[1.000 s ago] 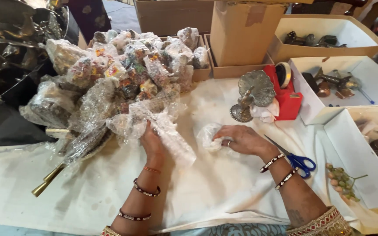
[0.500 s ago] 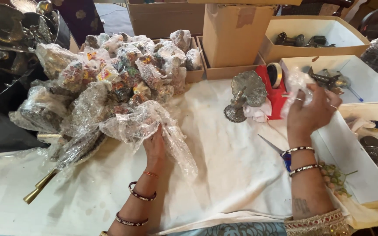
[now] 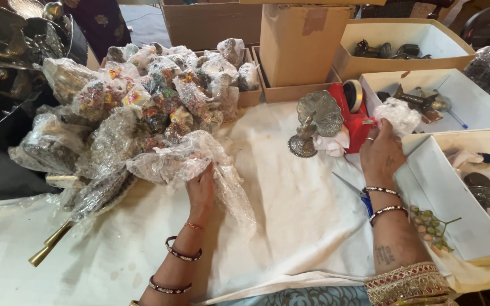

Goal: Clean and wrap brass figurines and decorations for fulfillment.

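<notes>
Plainly, the right hand (image 3: pixel 382 152) is closed around a small white crumpled wad of wrapping (image 3: pixel 399 115), holding it up over the near edge of the shallow white box (image 3: pixel 472 107) that already carries dark metal pieces (image 3: pixel 418 101), while the left hand (image 3: pixel 201 190) lies flat, fingers spread and pressed on a loose sheet of bubble wrap (image 3: pixel 191 161) at the foot of the big heap of wrapped figurines (image 3: pixel 160 102). The risks sit close by. The brass peacock figure (image 3: pixel 316 122) stands on a narrow foot just beside the right wrist's path, next to the red tape dispenser (image 3: pixel 355 110); a careless sweep of the forearm could tip it onto the white cloth (image 3: pixel 290 226). The blue-handled scissors (image 3: pixel 358 192) lie half hidden under that same forearm, blades toward the middle of the table, so a downward press could catch skin or bangles. The heap leans toward the left hand, and tugging the sheet might drag wrapped pieces off the pile. The brass rods (image 3: pixel 49 249) poke out near the table edge and could roll if the wrap shifts. The little green berry sprig (image 3: pixel 429 224) looks easily crushed by an elbow.
</notes>
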